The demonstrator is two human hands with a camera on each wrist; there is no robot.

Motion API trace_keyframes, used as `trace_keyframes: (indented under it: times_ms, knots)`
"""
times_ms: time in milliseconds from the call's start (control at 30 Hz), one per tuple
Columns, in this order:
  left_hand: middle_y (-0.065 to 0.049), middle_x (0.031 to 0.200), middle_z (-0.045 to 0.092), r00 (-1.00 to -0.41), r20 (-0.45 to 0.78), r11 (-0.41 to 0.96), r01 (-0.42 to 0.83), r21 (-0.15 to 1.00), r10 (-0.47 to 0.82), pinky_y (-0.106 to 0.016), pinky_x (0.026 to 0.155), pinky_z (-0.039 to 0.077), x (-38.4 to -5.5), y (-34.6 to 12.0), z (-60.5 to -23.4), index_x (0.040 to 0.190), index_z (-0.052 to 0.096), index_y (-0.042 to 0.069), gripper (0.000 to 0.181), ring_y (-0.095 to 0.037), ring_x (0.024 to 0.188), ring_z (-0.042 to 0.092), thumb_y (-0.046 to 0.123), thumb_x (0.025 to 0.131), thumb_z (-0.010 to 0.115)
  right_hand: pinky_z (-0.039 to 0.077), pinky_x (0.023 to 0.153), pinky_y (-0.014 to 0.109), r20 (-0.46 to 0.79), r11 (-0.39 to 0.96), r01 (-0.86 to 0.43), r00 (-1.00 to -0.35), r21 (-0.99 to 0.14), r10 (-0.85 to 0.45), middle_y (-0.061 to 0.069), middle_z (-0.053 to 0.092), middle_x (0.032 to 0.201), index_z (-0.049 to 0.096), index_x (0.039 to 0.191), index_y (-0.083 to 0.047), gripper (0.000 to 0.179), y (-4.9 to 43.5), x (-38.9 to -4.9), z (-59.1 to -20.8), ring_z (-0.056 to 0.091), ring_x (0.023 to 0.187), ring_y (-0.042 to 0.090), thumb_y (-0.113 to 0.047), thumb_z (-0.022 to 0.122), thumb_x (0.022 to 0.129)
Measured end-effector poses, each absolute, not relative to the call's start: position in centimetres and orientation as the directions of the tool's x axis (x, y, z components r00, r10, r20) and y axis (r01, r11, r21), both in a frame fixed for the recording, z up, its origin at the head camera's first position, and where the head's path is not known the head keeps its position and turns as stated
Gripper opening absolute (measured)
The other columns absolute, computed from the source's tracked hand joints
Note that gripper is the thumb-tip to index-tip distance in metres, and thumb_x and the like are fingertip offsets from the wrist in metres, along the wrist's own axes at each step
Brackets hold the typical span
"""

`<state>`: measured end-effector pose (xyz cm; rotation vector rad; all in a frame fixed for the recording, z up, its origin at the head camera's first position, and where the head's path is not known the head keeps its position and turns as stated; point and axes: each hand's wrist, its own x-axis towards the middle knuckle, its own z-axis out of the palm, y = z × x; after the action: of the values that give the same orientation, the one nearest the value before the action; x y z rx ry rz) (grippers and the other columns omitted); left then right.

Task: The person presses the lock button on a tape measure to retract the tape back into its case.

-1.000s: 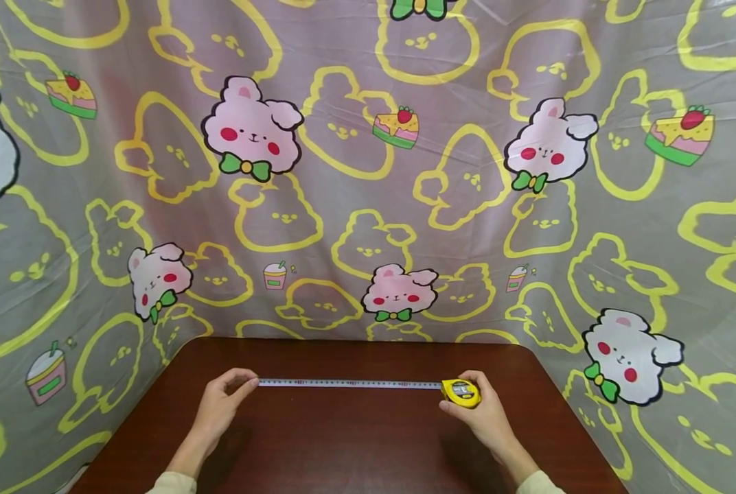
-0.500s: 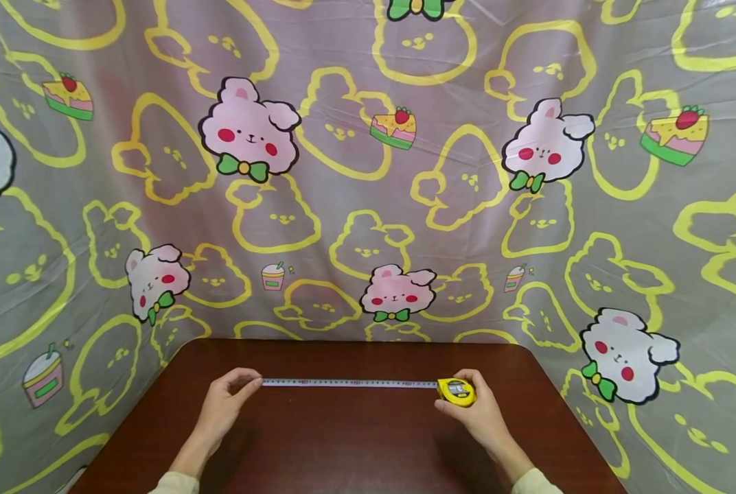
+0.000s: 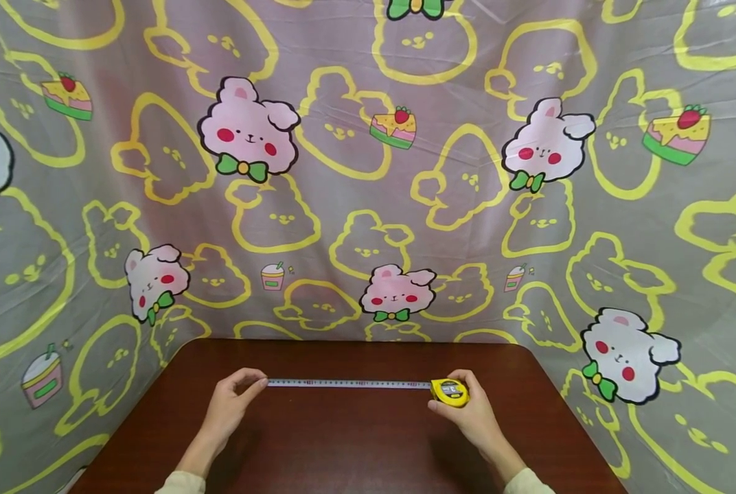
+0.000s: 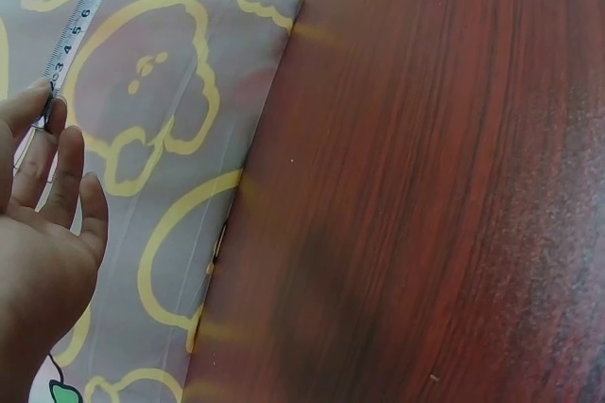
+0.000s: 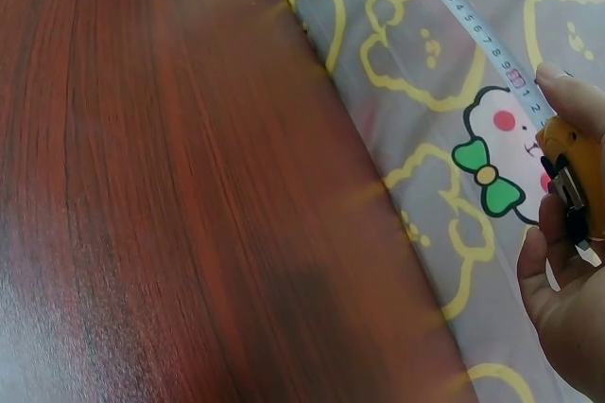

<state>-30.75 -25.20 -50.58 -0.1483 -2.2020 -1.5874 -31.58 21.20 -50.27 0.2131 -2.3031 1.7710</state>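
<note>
A yellow tape measure (image 3: 450, 392) sits in my right hand (image 3: 474, 410), fingers behind its case and thumb in front. From its left side the white blade (image 3: 349, 383) runs straight across to my left hand (image 3: 227, 406), whose thumb and forefinger pinch the end. The blade is stretched above the table. In the left wrist view, a metal hook (image 4: 43, 119) shows at the blade's end between thumb and finger, while the other fingers stay loosely bent. Seen from the right wrist, the case (image 5: 575, 176) is partly cut off by the frame edge.
A dark red-brown wooden table (image 3: 343, 446) with rounded far corners lies below both hands. Grey cloth (image 3: 318, 206) printed with yellow outlines and white rabbits hangs behind it and along both sides.
My hands have come closer together, the right hand moving left with the case and the left hand moving slightly right. The visible length of blade has shortened.
</note>
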Motion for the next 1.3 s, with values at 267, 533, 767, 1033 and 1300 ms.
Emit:
trace_keyframes:
  times_ms: [267, 533, 767, 1033, 1300]
  knots:
    - [-0.005, 0.097, 0.072, -0.905, 0.391, 0.340, 0.319, 0.885, -0.166, -0.023, 0.080, 0.049, -30.8, -24.9, -50.9, 0.101, 0.073, 0.004, 0.011, -0.013, 0.091, 0.064, 0.014, 0.096, 0.076, 0.054, 0.074, 0.028, 0.256, 0.241, -0.241, -0.966, -0.940, 0.031, 0.012, 0.058, 0.113, 0.053, 0.123, -0.010, 0.063, 20.6, -31.4, -50.2, 0.059, 0.094, 0.024, -0.006, 0.093, 0.075]
    - [-0.005, 0.097, 0.072, -0.913, 0.378, 0.342, 0.311, 0.887, -0.150, -0.024, 0.079, 0.049, -30.6, -24.6, -51.1, 0.101, 0.073, 0.005, 0.010, -0.013, 0.091, 0.064, 0.015, 0.097, 0.075, 0.054, 0.073, 0.029, 0.246, 0.251, -0.234, -0.969, -0.939, 0.018, 0.012, 0.058, 0.112, 0.053, 0.121, -0.010, 0.061, 20.4, -31.3, -50.4, 0.059, 0.093, 0.024, -0.011, 0.093, 0.076]
    - [-0.007, 0.098, 0.072, -0.913, 0.384, 0.346, 0.319, 0.882, -0.138, -0.027, 0.080, 0.049, -30.6, -24.2, -51.4, 0.102, 0.072, 0.003, 0.011, -0.014, 0.092, 0.063, 0.013, 0.097, 0.074, 0.054, 0.073, 0.031, 0.247, 0.251, -0.237, -0.969, -0.938, 0.008, 0.012, 0.058, 0.110, 0.053, 0.123, -0.008, 0.066, 20.0, -31.5, -50.6, 0.059, 0.093, 0.026, -0.016, 0.096, 0.073]
    - [-0.006, 0.096, 0.072, -0.896, 0.421, 0.308, 0.364, 0.879, -0.143, -0.028, 0.080, 0.050, -30.8, -23.8, -51.7, 0.100, 0.073, 0.003, 0.009, -0.014, 0.090, 0.064, 0.010, 0.095, 0.076, 0.054, 0.075, 0.031, 0.243, 0.248, -0.235, -0.970, -0.940, 0.000, 0.012, 0.057, 0.112, 0.053, 0.123, -0.009, 0.063, 19.7, -31.6, -50.7, 0.059, 0.094, 0.027, -0.012, 0.094, 0.075]
    - [-0.009, 0.096, 0.072, -0.898, 0.416, 0.301, 0.361, 0.883, -0.144, -0.025, 0.078, 0.049, -30.2, -22.5, -50.6, 0.100, 0.073, 0.002, 0.005, -0.014, 0.089, 0.063, 0.005, 0.096, 0.074, 0.054, 0.073, 0.031, 0.257, 0.246, -0.254, -0.966, -0.936, -0.018, 0.011, 0.058, 0.109, 0.053, 0.121, -0.009, 0.065, 18.9, -31.6, -50.8, 0.060, 0.092, 0.025, -0.014, 0.096, 0.073]
